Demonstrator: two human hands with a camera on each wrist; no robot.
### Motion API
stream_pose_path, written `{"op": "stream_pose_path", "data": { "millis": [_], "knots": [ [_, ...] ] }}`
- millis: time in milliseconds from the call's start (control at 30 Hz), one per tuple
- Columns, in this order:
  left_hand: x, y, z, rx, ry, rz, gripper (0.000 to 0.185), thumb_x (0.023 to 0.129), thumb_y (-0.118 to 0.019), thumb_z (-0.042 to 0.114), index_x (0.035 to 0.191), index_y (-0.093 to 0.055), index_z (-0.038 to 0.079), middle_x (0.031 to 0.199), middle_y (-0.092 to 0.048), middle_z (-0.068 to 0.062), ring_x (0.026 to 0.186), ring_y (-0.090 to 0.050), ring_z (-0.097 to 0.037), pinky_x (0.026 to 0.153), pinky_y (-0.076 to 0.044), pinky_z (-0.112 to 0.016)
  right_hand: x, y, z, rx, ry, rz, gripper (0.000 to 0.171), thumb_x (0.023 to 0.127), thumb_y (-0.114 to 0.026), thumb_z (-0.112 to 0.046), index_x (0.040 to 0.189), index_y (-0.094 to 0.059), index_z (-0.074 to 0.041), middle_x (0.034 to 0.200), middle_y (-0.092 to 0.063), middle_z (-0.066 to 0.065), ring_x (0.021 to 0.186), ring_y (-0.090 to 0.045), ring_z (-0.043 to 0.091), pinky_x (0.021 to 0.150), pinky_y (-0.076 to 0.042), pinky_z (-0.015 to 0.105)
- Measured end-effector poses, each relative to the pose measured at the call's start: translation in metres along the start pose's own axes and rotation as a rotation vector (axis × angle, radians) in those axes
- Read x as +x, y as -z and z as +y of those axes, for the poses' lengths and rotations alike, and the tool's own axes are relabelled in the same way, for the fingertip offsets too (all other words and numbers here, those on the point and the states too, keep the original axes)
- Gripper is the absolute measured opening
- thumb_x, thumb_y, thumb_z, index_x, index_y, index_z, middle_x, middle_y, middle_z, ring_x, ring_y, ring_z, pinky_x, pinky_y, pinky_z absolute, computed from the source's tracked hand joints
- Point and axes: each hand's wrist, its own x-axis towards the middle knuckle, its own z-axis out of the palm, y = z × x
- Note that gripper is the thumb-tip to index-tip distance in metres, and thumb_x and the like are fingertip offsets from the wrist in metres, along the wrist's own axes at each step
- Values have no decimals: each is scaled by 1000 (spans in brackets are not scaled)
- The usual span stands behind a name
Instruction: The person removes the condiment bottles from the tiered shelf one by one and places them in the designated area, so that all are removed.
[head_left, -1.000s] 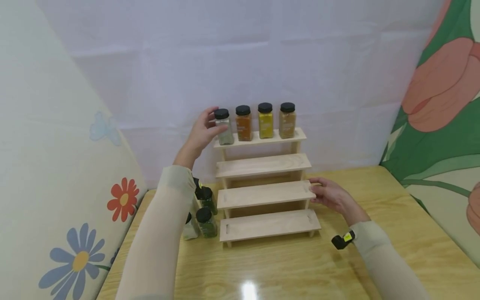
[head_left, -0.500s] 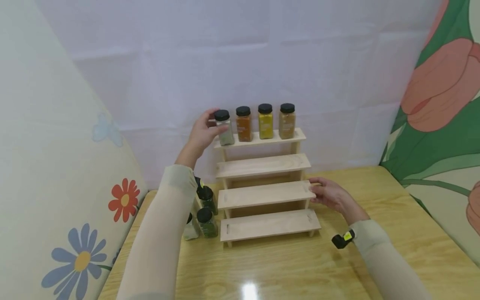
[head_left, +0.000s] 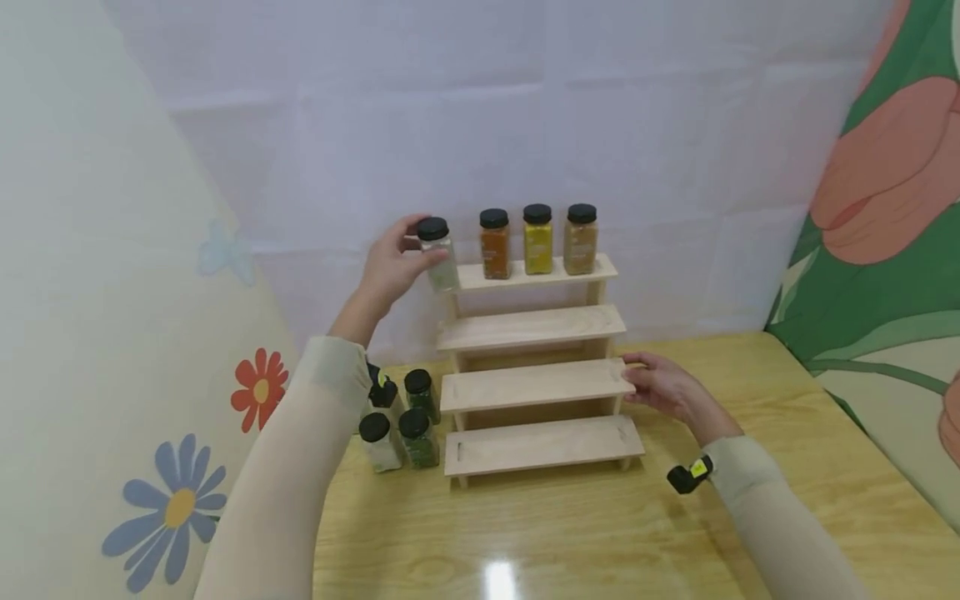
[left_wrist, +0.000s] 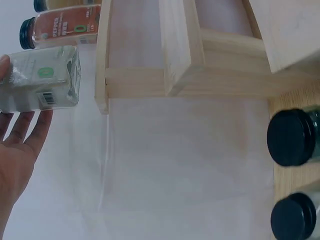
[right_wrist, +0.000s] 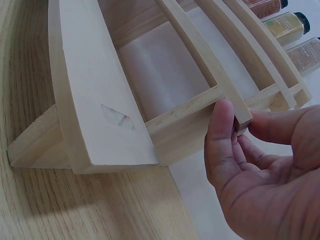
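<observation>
Head view first: the left hand (head_left: 390, 262) is up at centre-left of the frame, fingers wrapped around a square clear jar (head_left: 438, 254) with a round black cap and pale greyish contents. The jar hangs in the air just off the left end of the top step of a pale, unpainted wooden rack (head_left: 534, 379), four plank tiers rising like stairs. On that top step stand three matching jars (head_left: 537, 240), orange-brown, yellow and tan. Right of centre, the right hand (head_left: 660, 387) pinches the end of the third step, fingers curled on the board. Lower left, three black-capped jars on the table (head_left: 401, 417) cluster beside the rack on a glossy, grained wooden table (head_left: 600, 533).

Left wrist view: the jar (left_wrist: 42, 80) lies sideways at the upper left, held by fingertips (left_wrist: 22, 125), showing a white label with a green round mark and a barcode. Above it, a reddish jar (left_wrist: 60, 31) reads "PEPPER". Two black caps sit at the right edge.

Right wrist view: thumb and fingers (right_wrist: 222, 135) grasp the step's end, lower right; raw wood grain shows, with a slot cut in the lowest plank.
</observation>
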Motion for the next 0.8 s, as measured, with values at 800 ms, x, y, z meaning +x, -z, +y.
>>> {"op": "stream_pose_path", "data": {
  "millis": [800],
  "knots": [
    [-45,18,8,-14,-25,-45,60,85,-84,21,138,-57,16,126,-61,-6,112,-60,-21,84,-53,-34,0,2,2,-43,15,-4,56,104,-48,-1,151,-21,10,98,-63,0,83,-65,9,72,-57,23]
  ]
}}
